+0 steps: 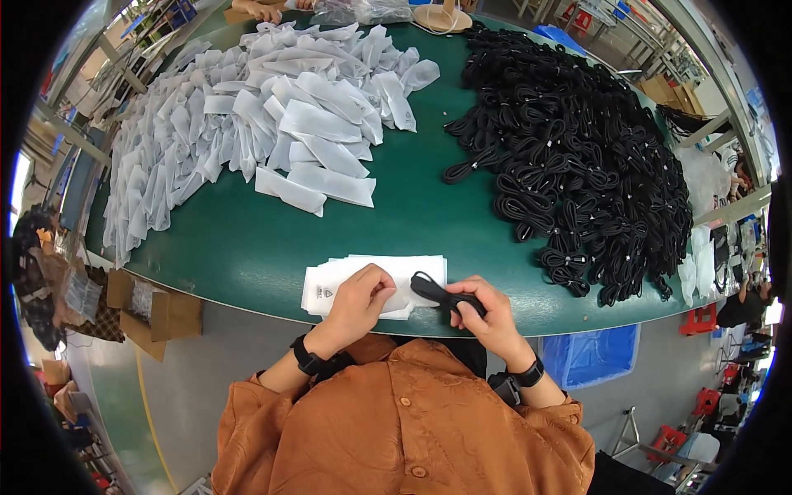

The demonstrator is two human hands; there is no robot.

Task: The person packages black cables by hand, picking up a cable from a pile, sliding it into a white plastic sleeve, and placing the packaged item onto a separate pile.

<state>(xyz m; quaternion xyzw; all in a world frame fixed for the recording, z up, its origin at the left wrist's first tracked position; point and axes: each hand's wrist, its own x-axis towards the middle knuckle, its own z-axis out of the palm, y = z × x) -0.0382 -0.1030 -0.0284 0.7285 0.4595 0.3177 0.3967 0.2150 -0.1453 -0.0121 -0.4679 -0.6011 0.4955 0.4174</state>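
Observation:
A stack of flat white bags [332,272] lies at the table's front edge. Over it, my left hand [356,301] is closed, thumb and fingers pinched at the top bag; the fingertips partly hide the grip. Just to the right, my right hand [488,315] is wrapped around a coiled black cable [433,289]. The cable's looped end points left, over the right end of the stack and close to my left fingers.
A large heap of filled whitish bags [280,107] covers the table's far left. Many bundled black cables [569,157] are piled on the right. Below the front edge stand a blue bin [590,355] and, at left, an open cardboard box [177,316]. Another person's hand [262,11] shows at the far edge.

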